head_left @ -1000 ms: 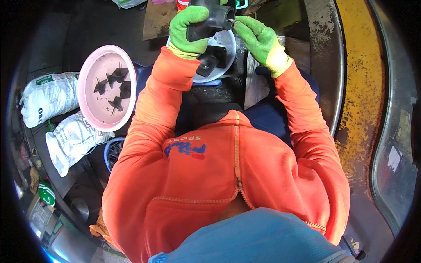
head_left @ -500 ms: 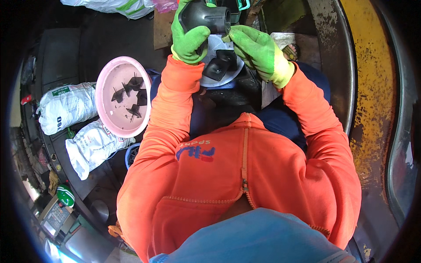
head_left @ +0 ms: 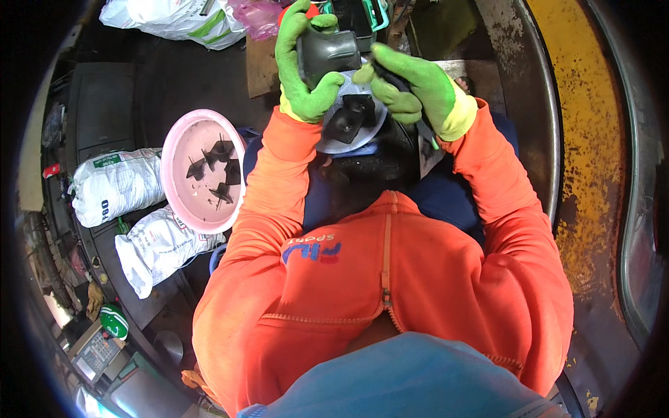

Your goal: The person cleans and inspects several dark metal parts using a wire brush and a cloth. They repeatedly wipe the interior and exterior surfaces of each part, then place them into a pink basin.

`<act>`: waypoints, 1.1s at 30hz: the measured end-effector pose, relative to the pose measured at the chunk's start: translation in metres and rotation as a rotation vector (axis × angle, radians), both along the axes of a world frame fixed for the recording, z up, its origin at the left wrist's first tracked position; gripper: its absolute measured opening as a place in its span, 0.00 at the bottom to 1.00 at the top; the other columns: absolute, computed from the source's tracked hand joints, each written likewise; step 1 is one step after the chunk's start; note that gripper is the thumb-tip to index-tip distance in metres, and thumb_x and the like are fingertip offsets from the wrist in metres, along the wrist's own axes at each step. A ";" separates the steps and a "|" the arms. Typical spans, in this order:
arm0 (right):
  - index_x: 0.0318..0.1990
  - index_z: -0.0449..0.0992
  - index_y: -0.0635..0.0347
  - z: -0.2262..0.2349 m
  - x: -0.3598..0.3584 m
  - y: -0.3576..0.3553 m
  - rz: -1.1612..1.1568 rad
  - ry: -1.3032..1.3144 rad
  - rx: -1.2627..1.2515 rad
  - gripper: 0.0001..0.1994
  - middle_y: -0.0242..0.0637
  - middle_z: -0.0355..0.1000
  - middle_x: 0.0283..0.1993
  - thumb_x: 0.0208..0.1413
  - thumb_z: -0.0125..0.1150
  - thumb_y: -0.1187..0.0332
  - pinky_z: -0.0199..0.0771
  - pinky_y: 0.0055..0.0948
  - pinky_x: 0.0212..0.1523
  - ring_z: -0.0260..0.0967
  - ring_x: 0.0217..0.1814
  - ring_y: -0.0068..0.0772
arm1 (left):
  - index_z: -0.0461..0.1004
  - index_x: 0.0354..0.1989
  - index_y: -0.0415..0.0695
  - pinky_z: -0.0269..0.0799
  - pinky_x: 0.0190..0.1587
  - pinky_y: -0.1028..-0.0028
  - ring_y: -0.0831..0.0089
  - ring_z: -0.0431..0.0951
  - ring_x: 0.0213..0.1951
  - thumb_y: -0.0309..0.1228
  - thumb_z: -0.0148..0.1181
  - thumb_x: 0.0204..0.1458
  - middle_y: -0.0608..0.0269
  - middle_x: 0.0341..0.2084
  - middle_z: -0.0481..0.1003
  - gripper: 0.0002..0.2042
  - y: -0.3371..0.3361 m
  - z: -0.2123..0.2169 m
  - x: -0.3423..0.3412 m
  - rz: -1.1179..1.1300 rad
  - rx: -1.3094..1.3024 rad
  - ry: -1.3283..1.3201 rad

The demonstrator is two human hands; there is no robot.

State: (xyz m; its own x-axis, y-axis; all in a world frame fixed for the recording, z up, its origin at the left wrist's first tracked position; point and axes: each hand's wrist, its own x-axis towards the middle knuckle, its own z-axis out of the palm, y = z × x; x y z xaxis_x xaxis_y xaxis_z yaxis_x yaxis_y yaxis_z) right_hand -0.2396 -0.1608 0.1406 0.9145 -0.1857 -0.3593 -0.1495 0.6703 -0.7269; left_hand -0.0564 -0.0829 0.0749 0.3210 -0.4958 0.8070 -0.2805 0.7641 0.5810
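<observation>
My left hand, in a green and yellow glove, is closed around a hollow black plastic fitting. Close to the fitting's right end is my right hand, gloved alike. Its fingers curl around a slim dark object, mostly hidden in the palm, so I cannot make out its kind. Below both hands, a white mesh basket holds black plastic parts. To the left, black finned scraps lie in a pink basin.
Two white sacks lie left of the basin. At the far side are a large white bag, a pink plastic bag and a green-edged crate. A worn yellow metal edge runs along my right.
The black fitting has turned in my left hand, and my left thumb has shifted lower. My right hand has drawn back from the fitting's opening, its fingers now curled over the dark object.
</observation>
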 end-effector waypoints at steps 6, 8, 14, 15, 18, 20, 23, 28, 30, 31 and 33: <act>0.41 0.77 0.63 -0.011 0.007 -0.014 -0.261 0.041 -0.586 0.14 0.24 0.67 0.28 0.55 0.60 0.61 0.56 0.17 0.24 0.58 0.24 0.15 | 0.44 0.71 0.53 0.52 0.67 0.54 0.57 0.55 0.66 0.40 0.73 0.41 0.55 0.67 0.52 0.51 0.010 0.004 -0.018 -0.243 0.211 0.072; 0.42 0.78 0.61 -0.014 0.006 -0.025 -0.404 -0.149 -1.102 0.10 0.30 0.74 0.34 0.53 0.61 0.71 0.70 0.22 0.33 0.71 0.33 0.23 | 0.43 0.72 0.51 0.53 0.67 0.58 0.60 0.57 0.66 0.49 0.67 0.45 0.54 0.67 0.52 0.49 0.009 0.007 -0.017 -0.599 0.303 0.455; 0.47 0.78 0.56 -0.022 0.004 -0.041 -0.125 -0.421 -2.014 0.21 0.39 0.77 0.43 0.41 0.63 0.79 0.78 0.30 0.42 0.76 0.41 0.42 | 0.63 0.61 0.37 0.70 0.55 0.54 0.55 0.72 0.53 0.60 0.54 0.51 0.49 0.54 0.70 0.39 0.012 0.002 -0.020 -0.771 0.731 1.068; 0.47 0.77 0.57 -0.021 0.004 -0.041 -0.131 -0.391 -1.932 0.20 0.39 0.77 0.43 0.42 0.63 0.79 0.77 0.30 0.42 0.76 0.41 0.40 | 0.63 0.61 0.36 0.72 0.53 0.50 0.54 0.72 0.53 0.55 0.54 0.54 0.49 0.55 0.69 0.35 0.012 -0.002 -0.025 -0.752 0.726 1.083; 0.47 0.76 0.58 -0.018 0.004 -0.039 -0.231 -0.215 -1.519 0.13 0.36 0.77 0.41 0.52 0.60 0.73 0.74 0.27 0.39 0.75 0.39 0.31 | 0.61 0.62 0.36 0.69 0.52 0.41 0.43 0.71 0.53 0.42 0.53 0.55 0.46 0.56 0.68 0.30 0.010 -0.010 -0.017 -0.886 0.704 1.102; 0.47 0.75 0.59 -0.016 0.002 -0.039 -0.309 -0.034 -1.287 0.11 0.33 0.76 0.37 0.60 0.55 0.65 0.72 0.26 0.37 0.73 0.36 0.27 | 0.58 0.64 0.36 0.65 0.55 0.39 0.38 0.70 0.54 0.39 0.53 0.54 0.42 0.55 0.68 0.31 0.009 -0.012 -0.008 -0.868 0.605 1.160; 0.48 0.76 0.57 -0.017 -0.002 -0.040 -0.268 -0.064 -1.435 0.14 0.38 0.77 0.38 0.61 0.55 0.61 0.74 0.32 0.40 0.75 0.38 0.37 | 0.59 0.63 0.35 0.67 0.55 0.45 0.43 0.71 0.54 0.38 0.54 0.51 0.43 0.53 0.69 0.31 0.009 -0.009 0.004 -0.840 0.586 1.056; 0.49 0.77 0.55 -0.034 0.005 -0.035 -0.242 -0.212 -1.791 0.12 0.40 0.77 0.42 0.58 0.58 0.65 0.76 0.33 0.42 0.76 0.43 0.42 | 0.62 0.61 0.36 0.69 0.55 0.50 0.50 0.72 0.52 0.35 0.54 0.45 0.45 0.52 0.69 0.31 0.015 0.003 0.001 -0.624 0.613 1.021; 0.50 0.77 0.54 -0.036 0.006 -0.033 -0.225 -0.219 -1.818 0.13 0.39 0.77 0.42 0.58 0.58 0.65 0.76 0.33 0.42 0.76 0.43 0.42 | 0.62 0.61 0.35 0.70 0.54 0.52 0.51 0.72 0.52 0.34 0.54 0.43 0.45 0.52 0.69 0.32 0.018 0.010 -0.002 -0.618 0.603 1.022; 0.50 0.76 0.55 -0.036 0.005 -0.033 -0.213 -0.221 -1.815 0.13 0.39 0.77 0.43 0.58 0.58 0.65 0.76 0.33 0.42 0.76 0.43 0.42 | 0.62 0.61 0.35 0.70 0.54 0.52 0.51 0.72 0.51 0.33 0.54 0.42 0.45 0.52 0.69 0.33 0.019 0.014 -0.002 -0.636 0.594 1.029; 0.50 0.76 0.55 -0.037 0.006 -0.029 -0.211 -0.233 -1.806 0.13 0.39 0.77 0.44 0.59 0.58 0.65 0.76 0.33 0.43 0.76 0.44 0.42 | 0.62 0.60 0.34 0.70 0.54 0.53 0.50 0.72 0.51 0.31 0.53 0.39 0.44 0.52 0.69 0.33 0.021 0.020 -0.002 -0.636 0.525 0.997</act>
State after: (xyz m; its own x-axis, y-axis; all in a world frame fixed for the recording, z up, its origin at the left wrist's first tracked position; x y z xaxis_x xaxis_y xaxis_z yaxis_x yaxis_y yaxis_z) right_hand -0.2336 -0.1903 0.1037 0.8237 -0.2616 0.5031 0.0217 -0.8720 -0.4890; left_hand -0.0582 -0.0616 0.0948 0.2598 -0.9654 0.0209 0.7709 0.2204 0.5976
